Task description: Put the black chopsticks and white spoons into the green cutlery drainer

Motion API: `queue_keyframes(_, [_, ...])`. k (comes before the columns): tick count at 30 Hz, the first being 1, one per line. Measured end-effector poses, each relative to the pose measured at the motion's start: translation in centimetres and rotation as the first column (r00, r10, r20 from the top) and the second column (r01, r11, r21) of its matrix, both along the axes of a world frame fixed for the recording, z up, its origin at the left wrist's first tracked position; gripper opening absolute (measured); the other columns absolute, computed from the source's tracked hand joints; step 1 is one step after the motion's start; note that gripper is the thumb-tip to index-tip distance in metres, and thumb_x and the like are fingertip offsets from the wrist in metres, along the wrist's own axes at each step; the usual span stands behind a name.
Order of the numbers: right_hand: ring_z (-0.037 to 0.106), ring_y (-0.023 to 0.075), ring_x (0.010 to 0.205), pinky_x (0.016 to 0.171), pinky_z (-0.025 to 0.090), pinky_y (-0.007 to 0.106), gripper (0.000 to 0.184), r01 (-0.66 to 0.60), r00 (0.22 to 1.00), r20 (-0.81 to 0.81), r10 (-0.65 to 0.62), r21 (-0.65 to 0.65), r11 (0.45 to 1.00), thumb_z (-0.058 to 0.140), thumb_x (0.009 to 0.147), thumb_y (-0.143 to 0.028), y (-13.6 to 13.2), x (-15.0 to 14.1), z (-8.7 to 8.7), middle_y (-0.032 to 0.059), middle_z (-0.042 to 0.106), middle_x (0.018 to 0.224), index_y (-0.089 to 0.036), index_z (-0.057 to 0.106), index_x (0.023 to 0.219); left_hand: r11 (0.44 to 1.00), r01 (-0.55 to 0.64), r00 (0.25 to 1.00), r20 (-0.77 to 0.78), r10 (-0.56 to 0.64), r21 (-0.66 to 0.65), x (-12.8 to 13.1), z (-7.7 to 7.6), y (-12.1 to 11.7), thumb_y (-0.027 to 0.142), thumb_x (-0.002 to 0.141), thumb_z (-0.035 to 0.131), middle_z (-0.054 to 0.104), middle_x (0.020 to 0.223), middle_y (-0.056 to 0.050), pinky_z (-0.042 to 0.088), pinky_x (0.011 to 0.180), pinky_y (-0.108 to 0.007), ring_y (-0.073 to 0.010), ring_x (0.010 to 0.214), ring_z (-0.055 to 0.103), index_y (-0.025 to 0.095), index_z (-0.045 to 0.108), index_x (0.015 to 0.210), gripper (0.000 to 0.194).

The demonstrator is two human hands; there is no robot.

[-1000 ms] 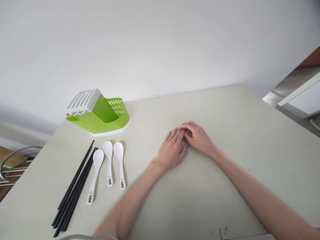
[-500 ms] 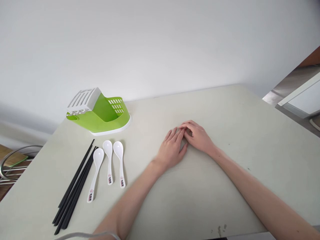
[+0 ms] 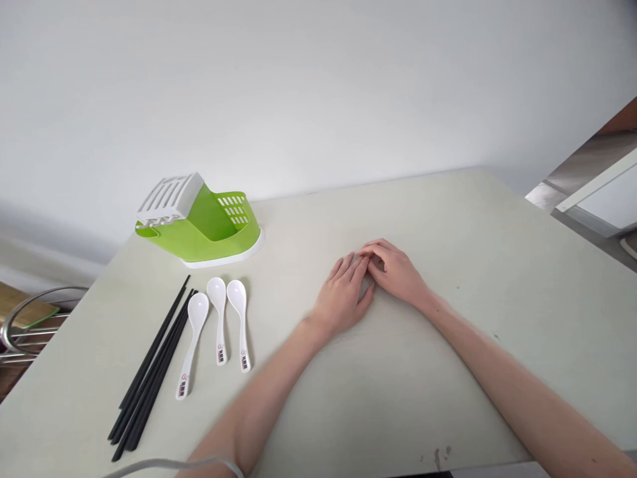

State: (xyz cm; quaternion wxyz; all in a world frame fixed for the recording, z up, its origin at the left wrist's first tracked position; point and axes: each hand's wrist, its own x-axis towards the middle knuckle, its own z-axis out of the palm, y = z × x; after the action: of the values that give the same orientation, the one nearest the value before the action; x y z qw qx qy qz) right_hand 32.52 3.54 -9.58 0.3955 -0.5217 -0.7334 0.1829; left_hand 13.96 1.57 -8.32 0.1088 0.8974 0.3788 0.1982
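My left hand [image 3: 343, 295] lies flat on the table, palm down, with fingers stretched out and thumb apart. My right hand [image 3: 395, 271] rests against it, its curved fingertips touching the left fingertips; a gap shows between its thumb and index finger. No object is seen in either hand. Left of my left forearm lie three white spoons: one long spoon [image 3: 191, 345] and two shorter ones, a middle spoon [image 3: 219, 322] and a right-hand spoon [image 3: 241, 325]. Beside them is a loose bundle of black chopsticks [image 3: 152, 372].
A green and white plastic utensil holder [image 3: 209, 229] stands at the back left by the wall. A grey cable [image 3: 174, 463] crosses the near edge by my left forearm. Left of the table is a metal rack [image 3: 30, 332]; a white piece of furniture [image 3: 607, 199] stands at the right.
The view has shifted very slightly, so the things on the left appear a little to the right. Both hands stay in place on the table.
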Motion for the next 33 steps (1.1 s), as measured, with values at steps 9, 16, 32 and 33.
queue_keyframes(9, [0.069, 0.0243, 0.11, 0.098, 0.056, 0.044, 0.028, 0.003, 1.0, 0.007, -0.003, -0.006, 1.0, 0.052, 0.092, -0.015, -0.13, -0.12, 0.18, 0.0068, 0.072, 0.118, -0.026, 0.069, 0.11, 1.0, -0.003, 1.0, 0.005, 0.003, -0.001, 0.06, 0.0, -0.02, 0.034, 0.104, 0.045, 0.048, 0.163, -0.013, 0.031, 0.13, -0.051, -0.0289, 0.158, 0.032, 0.015, 0.037, 0.157, 0.057])
queue_keyframes(16, [0.069, 0.0243, 0.11, 0.098, 0.055, 0.043, 0.027, 0.004, 1.0, 0.006, -0.004, -0.01, 1.0, 0.052, 0.093, -0.015, -0.12, -0.07, 0.17, 0.0067, 0.071, 0.119, -0.026, 0.069, 0.11, 1.0, 0.0, 1.0, 0.006, 0.0, 0.0, 0.02, 0.02, -0.02, 0.034, 0.104, 0.045, 0.048, 0.163, -0.014, 0.031, 0.13, -0.05, -0.0274, 0.159, 0.031, 0.016, 0.035, 0.158, 0.057])
queue_keyframes(32, [0.068, 0.0245, 0.112, 0.098, 0.054, 0.044, 0.027, -0.002, 1.0, 0.015, 0.002, 0.002, 1.0, 0.052, 0.092, -0.015, 0.0, 0.04, 0.0, 0.0068, 0.071, 0.119, -0.026, 0.069, 0.11, 1.0, -0.008, 1.0, 0.008, 0.008, 0.002, 0.1, 0.05, -0.03, 0.035, 0.104, 0.043, 0.049, 0.162, -0.013, 0.032, 0.129, -0.053, -0.0287, 0.158, 0.033, 0.017, 0.036, 0.158, 0.057])
queue_keyframes(33, [0.068, 0.0243, 0.112, 0.098, 0.054, 0.043, 0.027, -0.001, 1.0, 0.017, 0.001, 0.0, 1.0, 0.052, 0.092, -0.015, 0.0, 0.05, -0.01, 0.0067, 0.071, 0.119, -0.026, 0.069, 0.11, 1.0, -0.008, 1.0, 0.008, 0.008, 0.002, 0.1, 0.08, -0.05, 0.034, 0.104, 0.044, 0.049, 0.162, -0.013, 0.033, 0.129, -0.052, -0.0286, 0.158, 0.033, 0.017, 0.036, 0.158, 0.057])
